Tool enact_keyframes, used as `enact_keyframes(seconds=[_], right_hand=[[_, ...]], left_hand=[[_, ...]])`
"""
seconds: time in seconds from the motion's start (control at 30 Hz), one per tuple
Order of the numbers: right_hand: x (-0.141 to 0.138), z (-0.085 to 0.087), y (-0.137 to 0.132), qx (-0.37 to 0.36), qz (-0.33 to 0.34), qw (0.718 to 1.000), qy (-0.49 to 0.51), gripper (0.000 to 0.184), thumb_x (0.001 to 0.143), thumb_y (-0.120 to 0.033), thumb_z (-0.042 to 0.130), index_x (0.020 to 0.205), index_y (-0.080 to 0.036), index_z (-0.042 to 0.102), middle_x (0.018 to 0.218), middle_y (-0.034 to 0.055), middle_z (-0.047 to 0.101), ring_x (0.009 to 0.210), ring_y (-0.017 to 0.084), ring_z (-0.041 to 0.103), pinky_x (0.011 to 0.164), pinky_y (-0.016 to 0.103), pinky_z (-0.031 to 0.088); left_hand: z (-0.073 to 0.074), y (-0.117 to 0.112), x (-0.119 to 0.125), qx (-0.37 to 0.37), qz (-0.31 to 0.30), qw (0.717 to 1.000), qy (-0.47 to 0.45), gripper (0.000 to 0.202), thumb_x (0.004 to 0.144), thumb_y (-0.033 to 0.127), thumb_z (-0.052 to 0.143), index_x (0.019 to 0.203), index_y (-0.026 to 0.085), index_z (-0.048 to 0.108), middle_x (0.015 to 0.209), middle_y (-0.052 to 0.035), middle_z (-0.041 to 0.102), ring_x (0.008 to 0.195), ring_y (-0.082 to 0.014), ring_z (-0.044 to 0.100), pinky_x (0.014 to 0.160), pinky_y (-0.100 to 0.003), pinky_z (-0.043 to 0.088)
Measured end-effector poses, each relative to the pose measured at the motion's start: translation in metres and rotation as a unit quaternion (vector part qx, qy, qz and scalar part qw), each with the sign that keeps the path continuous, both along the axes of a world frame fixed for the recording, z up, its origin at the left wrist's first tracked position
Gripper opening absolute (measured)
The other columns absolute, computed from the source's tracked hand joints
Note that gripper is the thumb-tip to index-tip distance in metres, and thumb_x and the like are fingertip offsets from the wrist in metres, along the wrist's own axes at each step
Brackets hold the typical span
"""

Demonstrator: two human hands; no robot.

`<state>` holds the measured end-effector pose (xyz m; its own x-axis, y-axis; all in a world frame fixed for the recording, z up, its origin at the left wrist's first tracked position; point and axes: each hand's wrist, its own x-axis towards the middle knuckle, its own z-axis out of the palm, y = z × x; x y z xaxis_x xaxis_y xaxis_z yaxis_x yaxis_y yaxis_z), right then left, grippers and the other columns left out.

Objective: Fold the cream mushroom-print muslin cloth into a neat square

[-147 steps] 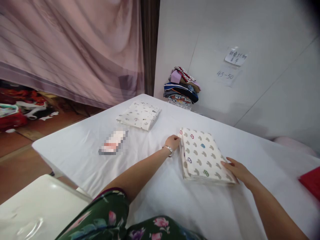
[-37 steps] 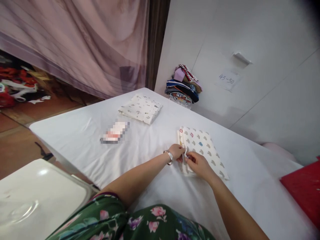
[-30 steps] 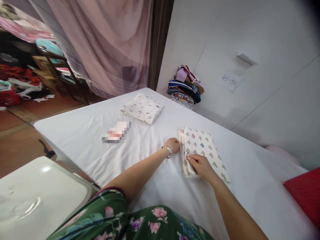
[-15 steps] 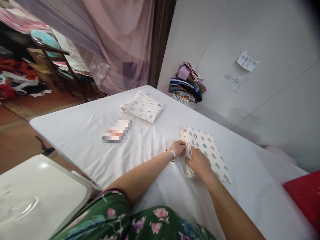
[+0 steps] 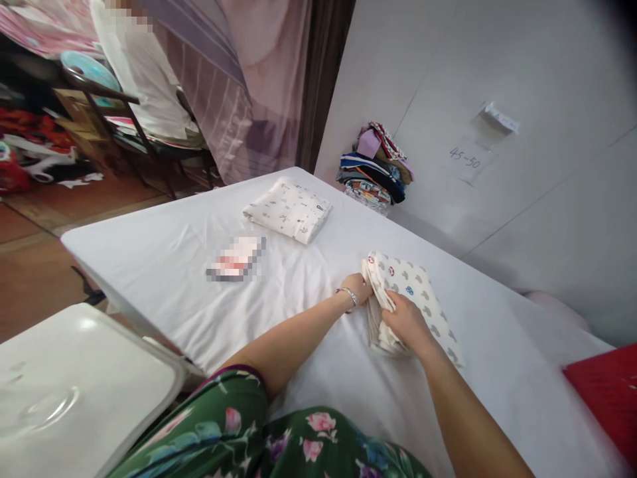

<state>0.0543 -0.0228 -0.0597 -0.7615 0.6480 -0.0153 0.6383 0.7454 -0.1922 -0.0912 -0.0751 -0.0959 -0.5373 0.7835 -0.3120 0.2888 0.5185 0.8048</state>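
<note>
A folded white cloth with grey, red and blue prints (image 5: pixel 421 299) lies on the white-sheeted table (image 5: pixel 308 385). My right hand (image 5: pixel 405 322) grips its near left edge, fingers curled round the bunched layers and lifting them a little. My left hand (image 5: pixel 359 287), with a bracelet on the wrist, is closed against the same edge at the far left corner. A second folded printed cloth (image 5: pixel 288 210) lies further off to the left, apart from both hands.
A small blurred flat item (image 5: pixel 235 259) lies mid-table. A pile of coloured clothes (image 5: pixel 374 171) rests against the white wall. A red object (image 5: pixel 604 392) is at the right edge, a white plastic lid (image 5: pixel 74 392) at lower left. Behind a pink curtain (image 5: pixel 249 86), a person in white (image 5: pixel 139 73).
My right hand slid from the cloth's top to its left edge and closed round the layers, raising them. The curtain swung aside, showing a person behind it.
</note>
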Motion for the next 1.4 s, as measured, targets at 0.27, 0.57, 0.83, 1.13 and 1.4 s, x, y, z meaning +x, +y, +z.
enact_keyframes(seconds=[0.27,0.57,0.83,1.13,1.4], right_hand=[[-0.004,0.005,-0.019,0.047,-0.020,0.996,-0.078,0.045,0.073,-0.017,0.043,0.118,-0.019,0.049,0.103,0.0086,0.055,0.088,0.022,0.055,0.069,0.028,0.035],[-0.007,0.009,-0.028,0.056,0.002,0.990,-0.130,0.038,0.078,-0.022,0.042,0.115,-0.022,0.047,0.102,0.0081,0.053,0.081,0.021,0.057,0.061,0.028,0.032],[-0.005,0.012,-0.031,0.047,0.017,0.992,-0.113,0.039,0.081,-0.026,0.043,0.119,-0.020,0.044,0.104,0.0092,0.052,0.082,0.021,0.057,0.062,0.028,0.033],[-0.001,0.000,-0.045,0.063,0.022,0.993,-0.094,0.040,0.084,-0.036,0.044,0.120,-0.021,0.041,0.100,0.0093,0.048,0.086,0.021,0.052,0.063,0.026,0.035],[-0.001,-0.006,-0.044,0.072,0.029,0.994,-0.076,0.044,0.084,-0.037,0.045,0.124,-0.020,0.039,0.102,0.0102,0.048,0.089,0.023,0.051,0.066,0.029,0.038]], left_hand=[[-0.008,0.000,-0.001,0.038,0.050,0.998,0.029,0.029,0.065,0.024,0.060,0.093,0.017,0.057,0.086,-0.0057,0.068,0.073,-0.0164,0.063,0.061,-0.022,0.045],[-0.008,0.000,-0.005,0.087,0.092,0.992,0.025,0.017,0.079,0.025,0.050,0.093,0.019,0.057,0.085,-0.0036,0.067,0.070,-0.0142,0.062,0.065,-0.023,0.045],[0.015,0.032,-0.031,0.070,0.099,0.990,0.076,0.049,0.074,0.056,0.051,0.103,0.016,0.056,0.101,-0.0102,0.064,0.091,-0.0211,0.060,0.075,-0.027,0.043],[0.011,0.058,-0.043,-0.023,0.078,0.991,0.110,0.033,0.081,0.038,0.044,0.099,0.015,0.060,0.102,-0.0136,0.064,0.094,-0.0232,0.060,0.073,-0.029,0.044],[0.019,0.052,-0.033,0.073,0.051,0.964,0.249,0.043,0.084,0.039,0.043,0.121,0.018,0.046,0.130,-0.0108,0.047,0.121,-0.0214,0.041,0.097,-0.033,0.034]])
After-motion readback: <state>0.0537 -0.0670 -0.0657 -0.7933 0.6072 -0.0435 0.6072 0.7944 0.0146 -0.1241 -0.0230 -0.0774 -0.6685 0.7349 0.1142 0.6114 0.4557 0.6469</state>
